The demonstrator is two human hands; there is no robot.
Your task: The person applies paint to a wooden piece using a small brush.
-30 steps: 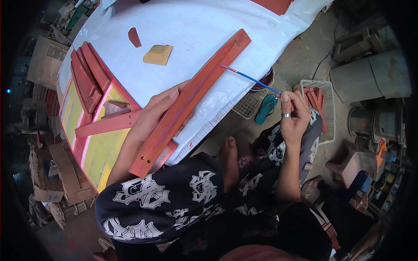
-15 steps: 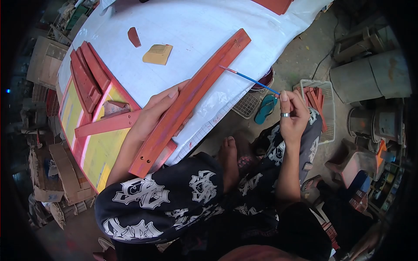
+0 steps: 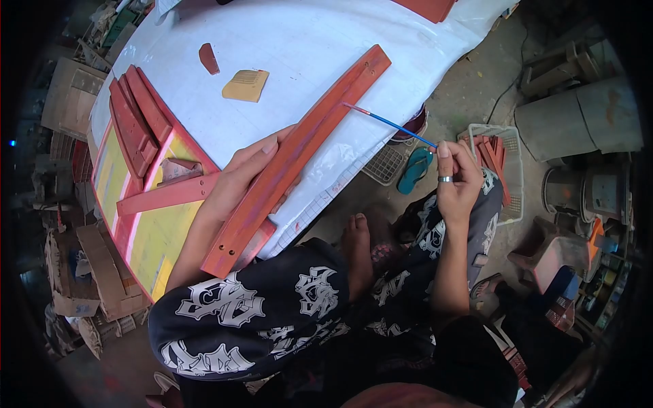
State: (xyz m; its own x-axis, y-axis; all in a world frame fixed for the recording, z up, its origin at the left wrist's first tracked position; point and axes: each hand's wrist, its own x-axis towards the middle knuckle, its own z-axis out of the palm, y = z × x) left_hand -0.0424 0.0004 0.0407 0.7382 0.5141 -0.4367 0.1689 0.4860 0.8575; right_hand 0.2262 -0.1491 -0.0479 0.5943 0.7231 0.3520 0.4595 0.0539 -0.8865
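Observation:
A long reddish-brown wooden slat (image 3: 299, 160) lies slantwise before me, with screw holes at both ends. My left hand (image 3: 250, 166) grips it from its left edge, the fingers partly hidden beneath. In my right hand (image 3: 454, 170), a thin blue paintbrush (image 3: 398, 127) is pinched between thumb and fingers. Its reddish tip touches the slat's right side in the upper half. A folded piece of sandpaper (image 3: 245, 86) and a small dark red chip (image 3: 209, 58) lie on the white-covered table (image 3: 292, 47) beyond the slat.
Several red slats (image 3: 139, 126) are stacked on a yellow panel with red edges (image 3: 163, 238) at left. A white plastic crate (image 3: 511, 197) with more slats stands on the floor at right, near a teal slipper (image 3: 413, 170). Cardboard boxes (image 3: 102, 262) stand at far left.

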